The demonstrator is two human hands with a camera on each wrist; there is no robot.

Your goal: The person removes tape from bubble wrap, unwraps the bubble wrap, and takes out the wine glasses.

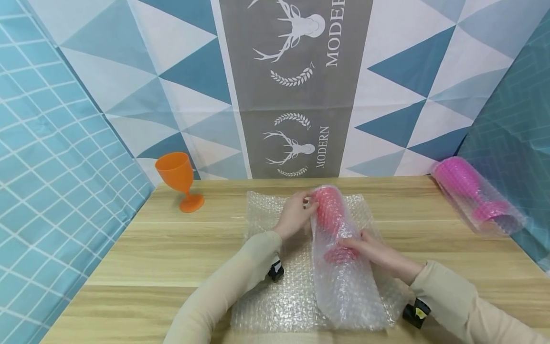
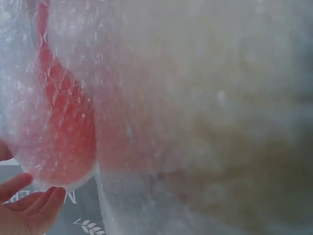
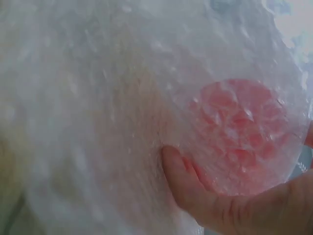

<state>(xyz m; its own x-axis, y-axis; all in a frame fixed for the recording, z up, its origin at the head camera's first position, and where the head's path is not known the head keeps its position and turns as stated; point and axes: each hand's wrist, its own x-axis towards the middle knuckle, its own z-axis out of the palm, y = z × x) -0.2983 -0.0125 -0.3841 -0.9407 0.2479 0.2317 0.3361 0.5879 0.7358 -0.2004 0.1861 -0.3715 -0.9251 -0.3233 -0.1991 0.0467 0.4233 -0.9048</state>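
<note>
Glossy, bumpy plastic bubble wrap; smooth wood-grain table

Room runs between the orange goblet and bubble wrap.

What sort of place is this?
Perhaps a wrapping corner: a light brown wooden table, a blue, white and grey patterned backdrop, and a red stemmed goblet inside clear bubble wrap.
</note>
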